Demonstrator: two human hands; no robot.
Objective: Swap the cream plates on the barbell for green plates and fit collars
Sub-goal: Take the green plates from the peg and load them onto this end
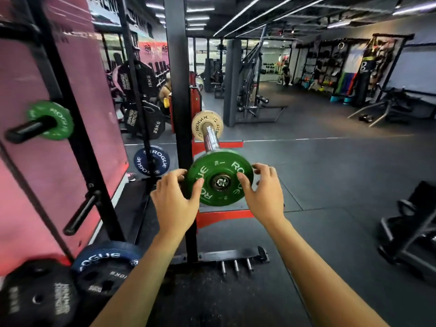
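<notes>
Green Rogue plate sits at the near tip of the barbell sleeve, left hand and right hand gripping opposite rims, sleeve running straight away toward the seemingly still-mounted cream plate.

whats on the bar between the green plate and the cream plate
Nothing: in the head view, bare steel sleeve runs from the green plate to the cream plate, no collar fitted.

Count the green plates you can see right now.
2: one green plate on the barbell sleeve's near end, gripped by both hands; one green plate on the rack's storage peg, left. Others may be hidden.
</notes>
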